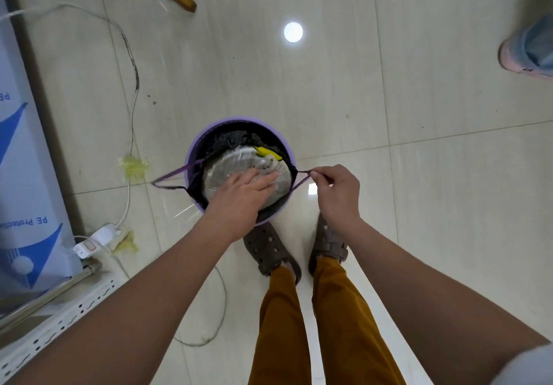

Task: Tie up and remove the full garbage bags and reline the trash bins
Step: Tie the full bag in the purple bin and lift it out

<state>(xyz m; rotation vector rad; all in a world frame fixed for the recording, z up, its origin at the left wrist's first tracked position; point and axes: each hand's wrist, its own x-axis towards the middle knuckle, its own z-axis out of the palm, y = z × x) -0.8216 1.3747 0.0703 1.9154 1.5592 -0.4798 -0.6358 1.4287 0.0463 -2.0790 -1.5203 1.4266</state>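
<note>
- Bin point(194, 148), purple, on floor point(359, 115) before the feet; black bag point(236, 140) inside.
- Left hand point(245, 188): fingers point(264, 179) straight, pressing clear-wrapped trash point(230, 163).
- Right hand point(338, 190): fingers pinch purple drawstring point(302, 176); other loop point(170, 178) hangs free.

Round lilac trash bin point(194, 145) upright on pale floor tiles, lined with a black garbage bag point(230, 140) filled to the rim. Topmost inside, a clear plastic-wrapped bundle point(227, 166), domed and greyish, with a yellow scrap point(266, 152) at its far edge. Purple drawstring loops pulled out on both sides: left loop point(172, 176) hanging free over the rim, right loop point(302, 178) drawn taut outward past the rim.
</note>
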